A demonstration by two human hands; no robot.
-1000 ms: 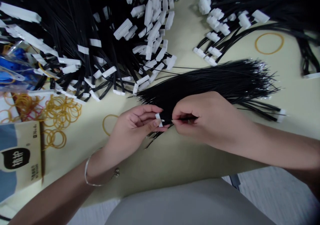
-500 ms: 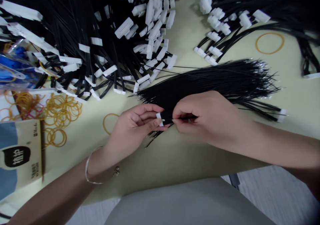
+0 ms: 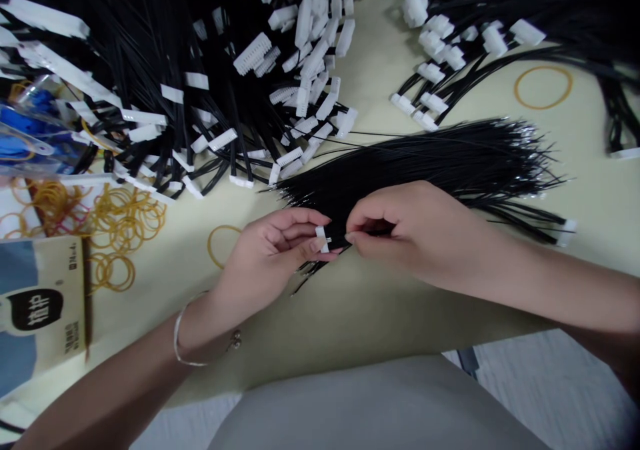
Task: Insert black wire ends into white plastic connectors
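Observation:
My left hand [image 3: 270,253] pinches a small white connector [image 3: 323,238] between thumb and fingertips. My right hand [image 3: 410,230] is closed in a pinch on a thin black wire [image 3: 370,234], whose tip meets the connector. Both hands hover just in front of a loose bundle of black wires [image 3: 440,160] with bare metal ends that lies across the pale table [image 3: 360,303]. A silver bracelet circles my left wrist.
Big heaps of black wire harnesses with white connectors [image 3: 210,70] fill the back left and back right [image 3: 475,30]. Yellow rubber bands [image 3: 120,227] lie scattered at the left; one rests alone [image 3: 543,87] at the right. A printed packet [image 3: 40,310] sits at the left edge.
My right hand's fingertips have crept a little left towards the connector, bringing the wire tip up against it. The left hand holds almost still.

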